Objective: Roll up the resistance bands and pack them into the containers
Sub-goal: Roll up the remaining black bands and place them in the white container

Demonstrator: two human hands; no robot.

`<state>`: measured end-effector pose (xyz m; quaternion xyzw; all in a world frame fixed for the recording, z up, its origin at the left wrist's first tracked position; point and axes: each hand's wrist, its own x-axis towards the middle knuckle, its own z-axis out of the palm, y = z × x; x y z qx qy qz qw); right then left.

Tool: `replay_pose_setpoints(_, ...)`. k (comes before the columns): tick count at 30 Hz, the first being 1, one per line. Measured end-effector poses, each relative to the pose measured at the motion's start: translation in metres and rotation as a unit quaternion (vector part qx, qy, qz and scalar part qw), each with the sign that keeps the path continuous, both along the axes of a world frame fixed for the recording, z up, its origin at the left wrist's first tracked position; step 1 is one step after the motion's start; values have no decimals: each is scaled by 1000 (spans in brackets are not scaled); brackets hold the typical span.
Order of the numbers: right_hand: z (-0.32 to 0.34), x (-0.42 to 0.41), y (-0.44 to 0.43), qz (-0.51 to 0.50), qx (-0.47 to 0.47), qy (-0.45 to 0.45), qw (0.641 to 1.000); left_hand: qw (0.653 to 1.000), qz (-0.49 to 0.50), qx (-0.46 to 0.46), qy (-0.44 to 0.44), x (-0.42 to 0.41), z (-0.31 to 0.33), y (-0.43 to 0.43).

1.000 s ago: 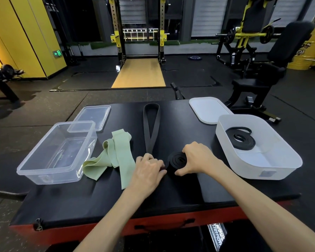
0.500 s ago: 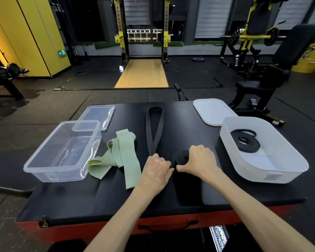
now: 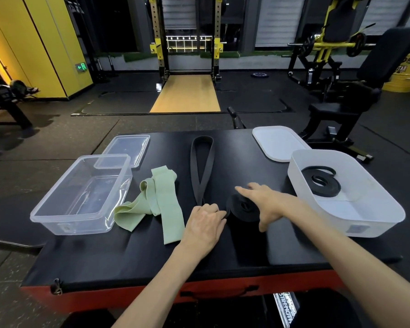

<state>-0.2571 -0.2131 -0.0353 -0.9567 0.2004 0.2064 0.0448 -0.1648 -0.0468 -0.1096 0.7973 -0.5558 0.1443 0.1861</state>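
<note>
Gym flooring and a squat rack lay behind the black padded worktop (image 3: 128,261), under whose red edge a label partly read "STRENGTH" (image 3: 285,308). The left hand (image 3: 205,223) had its grip curled onto the black band (image 3: 202,166) just beside the band's rolled end (image 3: 243,208) near the worktop's middle. The right hand (image 3: 268,204) hovered over that roll, its grip spread with straight fingers. A green band (image 3: 156,200) lay loose beside the clear container (image 3: 76,224) and clear lid (image 3: 126,150). The white container (image 3: 365,223) on the right held a coiled band (image 3: 322,183), the white lid (image 3: 279,143) behind it.
</note>
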Motion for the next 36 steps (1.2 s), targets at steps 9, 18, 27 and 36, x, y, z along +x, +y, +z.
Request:
replay_pose_setpoints(9,2,22,-6,137,-40,21,990,999,18,20,-25,0,2,-1)
replay_pose_setpoints(18,9,13,-1,99,-56,-34,993,998,53,-1,27,-7,5,-3)
replay_pose_setpoints(27,-4,4,1,124,-54,-65,989,997,75,22,26,-14,5,-7)
replay_pose_setpoints(36,0,5,4,127,-28,-82,988,995,-5,101,25,19,12,15)
